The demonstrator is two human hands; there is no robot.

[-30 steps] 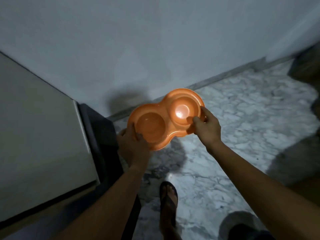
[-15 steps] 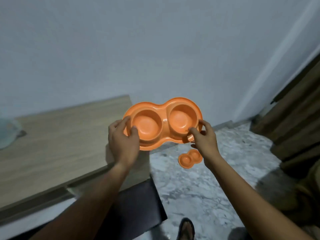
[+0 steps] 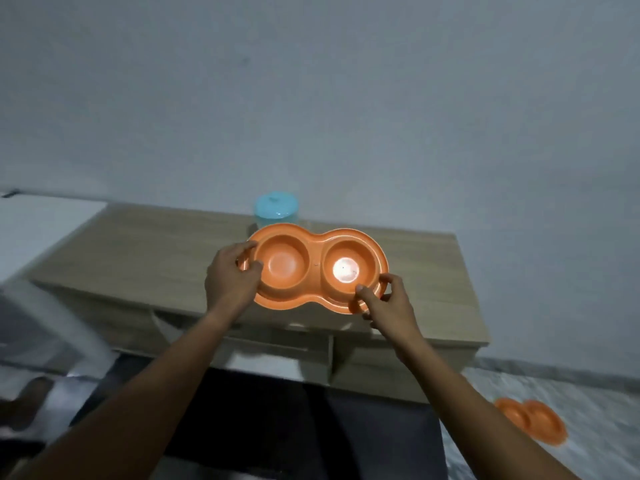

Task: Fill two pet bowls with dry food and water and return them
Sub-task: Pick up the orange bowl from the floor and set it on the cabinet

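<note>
I hold an orange double pet bowl level over a low wooden cabinet. My left hand grips its left rim, thumb inside the left cup. My right hand grips the near right rim. Both cups look empty; the right cup shows a bright reflection. A second orange double bowl lies on the marble floor at the lower right. A jar with a light blue lid stands at the back of the cabinet, just behind the held bowl.
The cabinet stands against a plain grey wall, with drawers in its front. A white surface sits at the left. A dark mat or cushion lies below the cabinet. Marble floor extends to the right.
My view turned left and up from the floor to the cabinet. The bowl moved with my hands from over the floor to above the cabinet top. The blue-lidded jar came into view.
</note>
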